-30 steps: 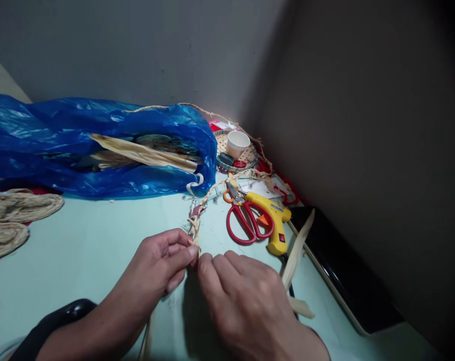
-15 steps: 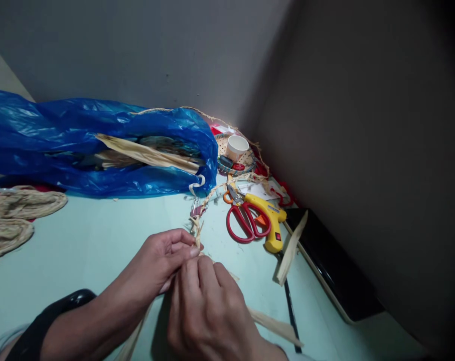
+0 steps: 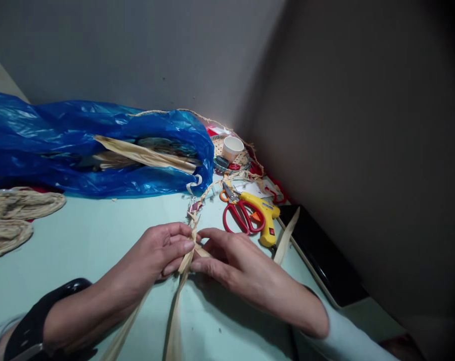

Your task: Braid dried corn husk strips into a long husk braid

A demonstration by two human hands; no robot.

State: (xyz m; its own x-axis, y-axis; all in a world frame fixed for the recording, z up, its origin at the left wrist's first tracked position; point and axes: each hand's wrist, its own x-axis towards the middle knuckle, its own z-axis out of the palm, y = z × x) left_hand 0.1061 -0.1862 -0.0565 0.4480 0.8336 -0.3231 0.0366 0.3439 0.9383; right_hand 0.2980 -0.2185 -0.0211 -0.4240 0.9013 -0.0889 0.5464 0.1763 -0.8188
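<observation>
Between my hands runs a braid of pale dried-husk strips, which leads up to a binder clip on the table. My left hand pinches the braid from the left, thumb and fingers pressed together. From the right, my right hand grips a strip at the braid's lower end between thumb and fingers; some of its fingertips are hidden. One loose strip hangs down towards me, and another strip passes beneath my left wrist.
A blue plastic bag holding husks lies at the back. Coiled braids rest at left. Red-handled scissors, a yellow glue gun, a husk strip and a black tablet-like slab are on the right. A white cup stands behind.
My right hand has turned and swung to the right, uncovering the braid's lower end. A strip that pointed right now hangs towards me. My left hand keeps its pinch.
</observation>
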